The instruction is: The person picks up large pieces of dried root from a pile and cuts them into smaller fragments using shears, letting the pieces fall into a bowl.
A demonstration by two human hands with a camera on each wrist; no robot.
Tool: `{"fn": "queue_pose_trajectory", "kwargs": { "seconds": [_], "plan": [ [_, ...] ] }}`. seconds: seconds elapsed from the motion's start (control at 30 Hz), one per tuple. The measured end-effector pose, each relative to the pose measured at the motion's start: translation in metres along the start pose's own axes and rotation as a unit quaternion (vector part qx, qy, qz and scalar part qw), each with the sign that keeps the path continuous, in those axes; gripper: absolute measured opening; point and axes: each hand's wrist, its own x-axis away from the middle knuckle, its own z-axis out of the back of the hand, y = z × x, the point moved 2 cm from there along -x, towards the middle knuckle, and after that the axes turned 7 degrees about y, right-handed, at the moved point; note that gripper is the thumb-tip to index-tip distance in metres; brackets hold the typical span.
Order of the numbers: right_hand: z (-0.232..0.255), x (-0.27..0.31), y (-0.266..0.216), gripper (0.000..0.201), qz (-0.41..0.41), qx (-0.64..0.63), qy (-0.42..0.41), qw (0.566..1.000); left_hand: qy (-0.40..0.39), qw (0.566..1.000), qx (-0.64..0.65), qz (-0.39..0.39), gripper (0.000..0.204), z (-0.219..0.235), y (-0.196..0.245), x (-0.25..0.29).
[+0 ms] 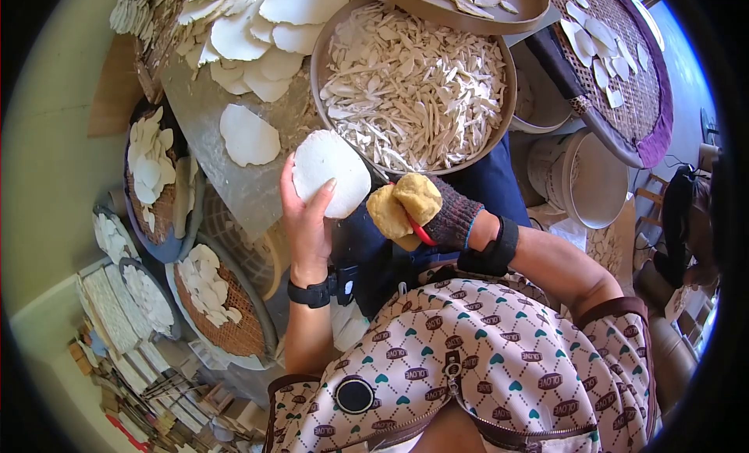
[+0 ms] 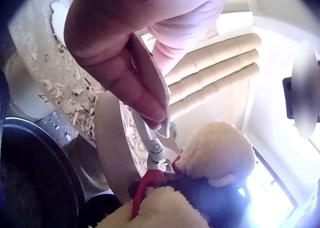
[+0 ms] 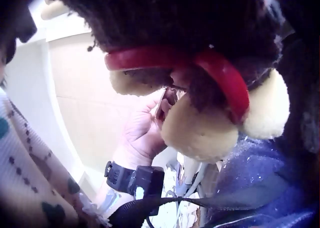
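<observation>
My left hand (image 1: 307,227) pinches a thin, flat white slice (image 1: 331,172), roughly round, between thumb and fingers. In the left wrist view the slice (image 2: 155,83) is seen edge-on with its brownish side. My right hand (image 1: 456,215) wears a dark knit glove with padded yellow fingertips (image 1: 418,197) and grips red-handled scissors (image 1: 421,233). In the left wrist view the metal of the scissors (image 2: 156,146) lies just below the slice's lower edge. From the right wrist, the red handle loops (image 3: 225,80) show around the gloved fingers.
A round tray (image 1: 318,79) full of white strips lies ahead, with another tray (image 1: 484,20) overlapping its far edge. A pile of white slices (image 1: 304,5) and a single slice (image 1: 250,135) lie on the grey board (image 1: 195,102). White buckets (image 1: 601,176) stand at right; woven trays (image 1: 222,328) at left.
</observation>
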Motion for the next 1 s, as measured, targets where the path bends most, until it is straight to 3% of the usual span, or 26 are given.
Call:
{"fn": "queue_pose_trajectory", "kwargs": {
  "seconds": [0.17,0.27,0.4,0.43,0.47,0.5,0.6,0.7,0.77,0.87,1.0],
  "plan": [
    [0.001,0.0,-0.01,0.027,0.158,0.139,0.008,0.978,-0.007,1.0,0.021,0.003,0.069,0.001,0.002,0.001],
    [0.002,-0.003,-0.006,0.024,0.205,0.181,0.014,0.962,-0.056,0.998,-0.028,0.0,0.068,0.0,0.004,0.007],
    [0.006,-0.005,-0.01,0.018,0.244,0.238,0.0,0.94,-0.084,0.995,0.0,0.046,0.069,0.006,0.006,0.005],
    [0.006,-0.002,-0.008,0.017,0.14,0.109,0.005,0.984,-0.095,0.994,0.0,0.053,0.07,0.01,0.005,0.002],
    [0.003,0.002,-0.005,0.015,0.033,-0.022,0.01,0.999,-0.107,0.993,0.0,0.059,0.07,0.012,0.005,-0.001],
    [0.001,0.005,-0.001,0.014,-0.075,-0.153,0.015,0.985,-0.112,0.992,-0.005,0.058,0.071,0.012,0.005,-0.002],
    [0.002,0.004,-0.006,0.016,0.026,0.025,0.0,0.999,-0.131,0.99,-0.021,0.055,0.072,0.013,0.011,-0.005],
    [0.005,0.004,-0.029,0.02,0.223,0.169,0.004,0.96,-0.165,0.984,-0.043,0.056,0.073,0.012,0.017,-0.007],
    [0.005,0.005,-0.014,0.024,0.203,0.172,0.012,0.964,-0.197,0.977,-0.062,0.055,0.073,0.012,0.018,-0.006],
    [0.006,0.006,-0.01,0.028,0.107,0.056,0.002,0.993,-0.149,0.987,-0.026,0.063,0.073,0.005,0.025,0.0],
    [0.009,0.008,-0.008,0.029,0.086,0.08,0.007,0.993,0.003,1.0,0.0,0.011,0.067,0.017,0.013,0.001]
  ]
}}
